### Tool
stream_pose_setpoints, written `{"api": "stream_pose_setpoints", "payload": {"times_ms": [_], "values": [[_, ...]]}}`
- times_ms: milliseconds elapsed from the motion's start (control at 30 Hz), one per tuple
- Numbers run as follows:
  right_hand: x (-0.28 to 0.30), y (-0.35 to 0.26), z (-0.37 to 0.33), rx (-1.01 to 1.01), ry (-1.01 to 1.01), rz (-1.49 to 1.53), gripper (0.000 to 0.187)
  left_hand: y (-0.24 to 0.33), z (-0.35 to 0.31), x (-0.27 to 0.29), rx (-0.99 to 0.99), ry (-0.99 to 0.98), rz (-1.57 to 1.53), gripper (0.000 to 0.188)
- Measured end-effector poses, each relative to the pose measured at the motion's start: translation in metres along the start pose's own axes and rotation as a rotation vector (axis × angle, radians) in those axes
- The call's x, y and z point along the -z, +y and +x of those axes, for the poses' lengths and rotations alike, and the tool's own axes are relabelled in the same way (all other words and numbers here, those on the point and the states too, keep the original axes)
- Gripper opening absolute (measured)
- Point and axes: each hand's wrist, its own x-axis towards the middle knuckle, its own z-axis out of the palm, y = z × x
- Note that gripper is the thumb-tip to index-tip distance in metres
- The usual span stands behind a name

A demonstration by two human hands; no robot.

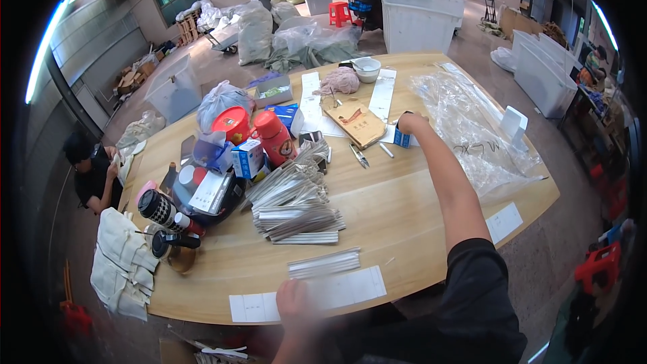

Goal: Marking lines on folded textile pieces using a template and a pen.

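Observation:
My right hand (pixel 414 125) reaches far across the table, its fingers closed round the top of a small blue-and-white container (pixel 402 138). Some of that container is hidden by the hand. Near the front edge, my left hand (pixel 294 302) lies curled on a long white paper strip (pixel 350 288) with printed marks; whatever its fingers hold, if anything, is hidden. Just beyond the strip lies a small row of thin pale strips (pixel 325 263). A large heap of similar strips (pixel 290 195) spreads behind it. Left of the container lie a white stick (pixel 386 151) and small snips (pixel 360 156).
A brown notebook (pixel 356 123), pink yarn (pixel 337 81) and a white bowl (pixel 366 69) lie farther back. Clear plastic bags (pixel 465 135) cover the right side. Bottles, a red flask (pixel 273 138) and boxes crowd the left. A person (pixel 94 172) sits beyond the left edge.

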Motion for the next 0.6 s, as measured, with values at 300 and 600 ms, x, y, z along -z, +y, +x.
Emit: {"api": "stream_pose_setpoints", "payload": {"times_ms": [300, 600], "values": [[-0.008, 0.012, 0.007, 0.023, 0.129, 0.057, 0.033, 0.012, 0.009, 0.006, 0.014, 0.011, -0.022, 0.03], [-0.033, 0.029, 0.052, 0.05, 0.16, 0.011, 0.033, -0.001, 0.006, 0.008, -0.008, -0.004, -0.037, 0.031]]}}
